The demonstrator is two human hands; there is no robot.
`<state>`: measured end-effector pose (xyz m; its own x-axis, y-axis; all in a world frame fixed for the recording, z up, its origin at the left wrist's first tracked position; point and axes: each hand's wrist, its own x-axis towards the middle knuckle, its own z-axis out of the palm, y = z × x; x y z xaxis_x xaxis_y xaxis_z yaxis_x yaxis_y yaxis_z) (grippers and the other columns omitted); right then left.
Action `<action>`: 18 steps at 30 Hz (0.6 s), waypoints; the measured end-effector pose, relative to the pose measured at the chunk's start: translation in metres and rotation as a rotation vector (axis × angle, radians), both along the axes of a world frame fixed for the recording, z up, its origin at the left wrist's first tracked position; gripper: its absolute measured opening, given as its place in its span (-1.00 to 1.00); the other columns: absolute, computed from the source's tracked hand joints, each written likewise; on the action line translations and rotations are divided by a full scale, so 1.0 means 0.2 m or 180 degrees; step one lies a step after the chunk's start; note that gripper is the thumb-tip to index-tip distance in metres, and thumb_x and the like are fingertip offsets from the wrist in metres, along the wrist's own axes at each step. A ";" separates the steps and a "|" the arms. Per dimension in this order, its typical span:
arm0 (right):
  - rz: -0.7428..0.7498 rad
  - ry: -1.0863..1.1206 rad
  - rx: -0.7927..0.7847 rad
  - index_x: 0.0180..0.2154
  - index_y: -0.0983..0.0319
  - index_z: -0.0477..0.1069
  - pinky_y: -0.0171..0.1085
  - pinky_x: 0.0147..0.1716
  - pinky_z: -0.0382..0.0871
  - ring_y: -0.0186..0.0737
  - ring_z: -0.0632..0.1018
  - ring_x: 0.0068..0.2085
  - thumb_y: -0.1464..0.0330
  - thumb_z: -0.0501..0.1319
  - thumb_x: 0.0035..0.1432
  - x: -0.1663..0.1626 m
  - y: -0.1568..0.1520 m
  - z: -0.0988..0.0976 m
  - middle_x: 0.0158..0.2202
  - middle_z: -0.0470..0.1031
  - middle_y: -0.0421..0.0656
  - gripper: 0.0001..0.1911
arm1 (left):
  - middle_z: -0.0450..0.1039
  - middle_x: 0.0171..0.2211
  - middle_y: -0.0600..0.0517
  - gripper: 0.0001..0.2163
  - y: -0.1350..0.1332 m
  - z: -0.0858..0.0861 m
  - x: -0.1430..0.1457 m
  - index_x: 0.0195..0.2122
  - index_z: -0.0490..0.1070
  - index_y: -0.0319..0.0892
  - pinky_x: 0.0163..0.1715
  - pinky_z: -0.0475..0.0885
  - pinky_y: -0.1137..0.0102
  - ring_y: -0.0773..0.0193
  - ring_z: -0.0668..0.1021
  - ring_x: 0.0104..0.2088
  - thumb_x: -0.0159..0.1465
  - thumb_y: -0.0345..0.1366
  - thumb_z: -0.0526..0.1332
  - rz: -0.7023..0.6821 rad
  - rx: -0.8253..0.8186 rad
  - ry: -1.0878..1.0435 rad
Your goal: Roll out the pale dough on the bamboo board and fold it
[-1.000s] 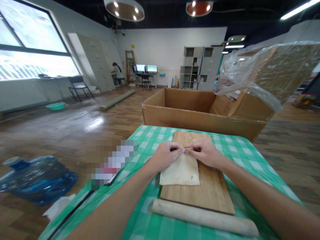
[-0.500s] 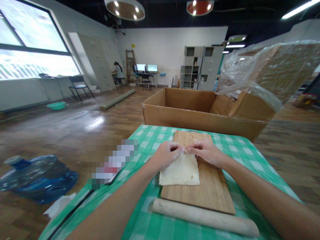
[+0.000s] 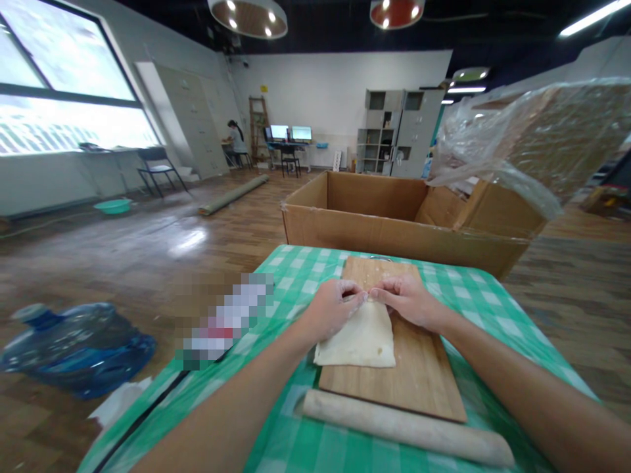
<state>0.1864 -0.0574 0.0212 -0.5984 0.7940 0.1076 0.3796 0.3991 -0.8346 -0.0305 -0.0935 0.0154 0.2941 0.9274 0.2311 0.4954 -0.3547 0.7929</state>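
A flat, pale sheet of dough (image 3: 359, 341) lies on the wooden cutting board (image 3: 394, 381), its left part reaching past the board's edge. My left hand (image 3: 338, 305) pinches the dough's far edge between thumb and fingers. Close beside it, my right hand (image 3: 407, 299) pinches the same edge, and the fingertips of both hands nearly touch. White flour dusts the fingers. What exactly lies between the fingertips is partly hidden. Nearer to me, a wooden rolling pin (image 3: 404, 427) rests on the tablecloth along the board's front edge.
A green checked tablecloth (image 3: 286, 289) covers the table. At its left edge lies a blurred-out flat item (image 3: 231, 322) with a black cable. A large open cardboard box (image 3: 365, 226) stands beyond the table. A blue water bottle (image 3: 79, 348) is at left. Far off, a person (image 3: 236, 139) sits.
Both hands stay pinched at the dough's far edge, with only slight finger movement. The whole view has shifted very slightly.
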 end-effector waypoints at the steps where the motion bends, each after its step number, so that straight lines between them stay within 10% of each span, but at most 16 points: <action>1: 0.0013 0.0021 -0.0085 -0.44 0.21 0.47 -0.31 -0.51 0.14 -0.32 0.35 -0.47 0.04 0.23 0.30 0.00 0.00 0.00 -0.51 0.36 -0.25 -0.58 | 0.50 -0.46 0.08 -0.72 0.00 0.00 0.00 -0.39 0.53 -0.20 -0.45 0.19 0.40 0.31 0.43 -0.42 0.36 -0.15 0.17 -0.0003 0.0025 0.0013; 12: -0.0193 0.0105 0.0038 -0.35 0.21 0.57 -0.31 -0.50 0.19 -0.30 0.38 -0.45 0.03 0.34 0.19 0.00 0.00 -0.03 -0.47 0.46 -0.22 -0.63 | 0.55 -0.42 0.06 -0.76 0.01 0.02 -0.01 -0.36 0.56 -0.18 -0.42 0.22 0.40 0.28 0.47 -0.40 0.32 -0.16 0.19 -0.0044 -0.0065 0.0030; 18: -0.0009 0.0916 -0.1294 -0.41 0.22 0.47 -0.26 -0.40 0.38 -0.26 0.49 -0.43 -0.05 0.35 0.13 -0.01 -0.02 -0.02 -0.45 0.51 -0.19 -0.55 | 0.56 -0.43 0.04 -0.72 0.00 0.04 -0.01 -0.37 0.59 -0.19 -0.42 0.21 0.39 0.26 0.47 -0.40 0.33 -0.14 0.19 0.0044 -0.0023 0.0022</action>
